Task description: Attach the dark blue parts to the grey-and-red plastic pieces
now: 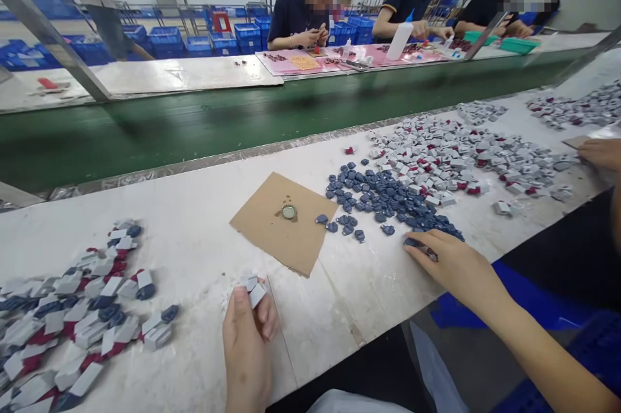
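My left hand (247, 342) is closed around a small grey plastic piece (255, 290) near the table's front edge. My right hand (449, 264) reaches out to the near edge of a heap of small dark blue parts (388, 196), its fingertips pinched on one of them. Behind that heap lies a wide spread of grey and red pieces (466, 157). A square of brown cardboard (272, 232) with a small round dish (289, 212) on it lies between my hands.
A pile of assembled grey, red and blue pieces (72, 316) lies at the left. A green conveyor belt (194, 122) runs behind the white table (194, 219). Several seated people work across it. Another person's hand (601, 153) rests at the right edge.
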Tool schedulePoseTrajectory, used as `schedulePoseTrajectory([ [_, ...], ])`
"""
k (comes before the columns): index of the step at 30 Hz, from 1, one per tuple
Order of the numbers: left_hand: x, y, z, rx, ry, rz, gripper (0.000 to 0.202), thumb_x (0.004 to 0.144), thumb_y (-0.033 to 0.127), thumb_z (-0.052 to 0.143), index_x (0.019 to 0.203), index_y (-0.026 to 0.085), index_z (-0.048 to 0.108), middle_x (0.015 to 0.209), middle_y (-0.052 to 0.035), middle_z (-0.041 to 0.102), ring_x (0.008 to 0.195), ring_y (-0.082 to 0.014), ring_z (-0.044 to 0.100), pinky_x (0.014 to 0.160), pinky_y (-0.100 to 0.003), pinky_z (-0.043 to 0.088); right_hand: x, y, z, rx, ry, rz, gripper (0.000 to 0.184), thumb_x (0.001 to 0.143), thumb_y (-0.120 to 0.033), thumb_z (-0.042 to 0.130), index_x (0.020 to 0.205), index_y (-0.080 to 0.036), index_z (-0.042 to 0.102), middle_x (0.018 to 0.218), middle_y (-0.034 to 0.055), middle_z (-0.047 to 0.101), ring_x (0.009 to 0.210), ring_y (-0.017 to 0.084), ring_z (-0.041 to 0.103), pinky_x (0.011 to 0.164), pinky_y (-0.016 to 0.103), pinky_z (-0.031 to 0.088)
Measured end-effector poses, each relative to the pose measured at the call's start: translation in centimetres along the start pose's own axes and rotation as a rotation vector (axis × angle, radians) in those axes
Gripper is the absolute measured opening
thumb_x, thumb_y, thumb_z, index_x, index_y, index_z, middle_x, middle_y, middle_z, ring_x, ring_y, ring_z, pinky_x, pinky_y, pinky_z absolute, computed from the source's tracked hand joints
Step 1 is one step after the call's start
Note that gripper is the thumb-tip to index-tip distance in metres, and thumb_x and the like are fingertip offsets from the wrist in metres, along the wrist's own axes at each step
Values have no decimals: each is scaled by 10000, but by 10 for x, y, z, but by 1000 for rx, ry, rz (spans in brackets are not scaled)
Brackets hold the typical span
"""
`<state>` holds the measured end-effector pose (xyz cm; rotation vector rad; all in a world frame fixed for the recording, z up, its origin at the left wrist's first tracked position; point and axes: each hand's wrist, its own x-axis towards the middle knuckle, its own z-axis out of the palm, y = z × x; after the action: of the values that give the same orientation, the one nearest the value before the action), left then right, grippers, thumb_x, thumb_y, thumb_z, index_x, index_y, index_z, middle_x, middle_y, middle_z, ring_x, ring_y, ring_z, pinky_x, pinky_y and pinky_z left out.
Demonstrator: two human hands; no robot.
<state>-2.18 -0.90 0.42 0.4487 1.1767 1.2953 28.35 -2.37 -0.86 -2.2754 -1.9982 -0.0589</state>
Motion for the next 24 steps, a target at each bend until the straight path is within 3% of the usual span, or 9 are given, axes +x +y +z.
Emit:
schedulePoseTrajectory([
  [3, 1, -2, -2, 41, -38, 26, 308, 787, 483, 552, 821, 177, 563, 573, 50, 426, 446, -64, 375, 392, -169, 326, 10, -5, -2, 57, -42, -29, 283, 846, -352, 415, 992, -199, 604, 886, 67, 615, 655, 188, 597, 463, 273, 434],
  [6, 3, -3, -3, 23, -51, 20, 310, 804, 484, 527, 821, 176, 555, 579, 44, 428, 462, -76, 392, 408, -186, 347, 17, -13, -6, 171, -5, -84, 252, 827, -344, 425, 962, -184, 565, 880, 82, 570, 618, 171, 572, 475, 282, 443],
  [10, 4, -4, -6, 20, -60, 5, 326, 826, 495, 485, 819, 175, 545, 561, 47, 420, 451, -80, 391, 423, -204, 365, 21, -38, -13, 440, 13, -108, 155, 816, -324, 456, 866, -198, 531, 805, 62, 520, 609, 154, 539, 502, 282, 466],
  [13, 5, -6, -7, 53, -71, 0, 337, 842, 495, 455, 825, 174, 554, 561, 46, 425, 451, -80, 405, 439, -208, 372, 26, -70, -19, 821, -169, -58, 154, 790, -349, 547, 852, -208, 553, 789, 48, 536, 665, 160, 567, 539, 278, 502],
  [16, 5, -7, -7, 79, -63, -10, 362, 835, 508, 460, 789, 165, 564, 555, 44, 430, 447, -75, 409, 440, -205, 369, 40, -104, -21, 1189, -421, 60, 197, 777, -369, 598, 897, -212, 594, 654, -5, 533, 577, 125, 567, 559, 271, 518],
  [18, 5, -6, -7, 67, -54, -28, 383, 814, 531, 482, 772, 160, 568, 539, 45, 430, 434, -73, 408, 431, -204, 365, 53, -122, -20, 1347, -470, 129, 203, 765, -374, 620, 890, -215, 616, 604, -26, 524, 550, 110, 569, 555, 258, 517],
  [21, 4, -5, -6, -5, -26, -79, 412, 768, 560, 532, 762, 151, 582, 513, 50, 428, 411, -67, 408, 422, -200, 357, 73, -137, -20, 1396, -491, 161, 249, 723, -378, 669, 903, -212, 625, 643, -15, 581, 588, 121, 605, 562, 255, 526],
  [24, 5, -4, -4, -100, 8, -133, 434, 721, 575, 584, 731, 141, 598, 497, 52, 431, 385, -52, 400, 405, -185, 339, 89, -143, -25, 1277, -609, 111, 336, 747, -383, 647, 1029, -207, 606, 742, 38, 666, 736, 179, 656, 634, 294, 549],
])
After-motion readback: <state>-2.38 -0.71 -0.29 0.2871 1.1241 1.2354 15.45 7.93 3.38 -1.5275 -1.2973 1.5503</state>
